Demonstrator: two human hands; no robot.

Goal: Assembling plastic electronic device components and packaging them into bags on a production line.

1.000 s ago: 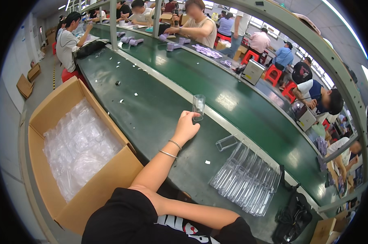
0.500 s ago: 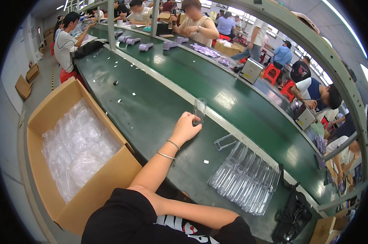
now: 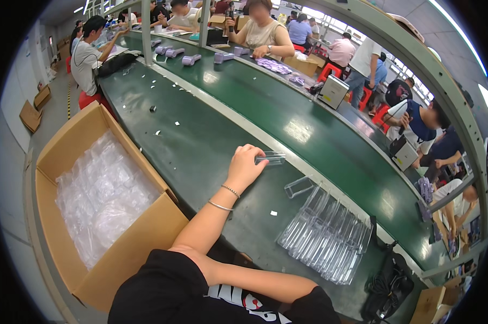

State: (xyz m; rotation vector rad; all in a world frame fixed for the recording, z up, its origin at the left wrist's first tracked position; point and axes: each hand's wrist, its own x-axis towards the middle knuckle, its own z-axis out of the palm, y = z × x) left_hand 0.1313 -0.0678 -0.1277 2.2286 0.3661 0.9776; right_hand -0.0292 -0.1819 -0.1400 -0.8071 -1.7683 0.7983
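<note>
My left hand [image 3: 246, 164], a bracelet and a bangle on its wrist, reaches over the dark green bench and grips a clear plastic case [image 3: 275, 158] by its near end. The case lies roughly sideways, pointing right. Just right of it, a single clear case [image 3: 298, 187] rests on the bench. Close by, a tight row of several similar clear cases [image 3: 325, 237] lies side by side. My right forearm [image 3: 265, 283] is folded across my body, and its hand is hidden behind my left upper arm.
A cardboard box [image 3: 130, 254] with clear plastic bags [image 3: 106, 200] stands at the left. A black cable bundle [image 3: 387, 286] lies at the right. White scraps [image 3: 273, 213] dot the bench. Beyond the conveyor belt [image 3: 287, 127] are purple devices [image 3: 190, 60] and people working.
My left hand has tipped the clear case from upright to lying sideways, pointing right. Across the belt, a person at the right has raised a hand-held tool.
</note>
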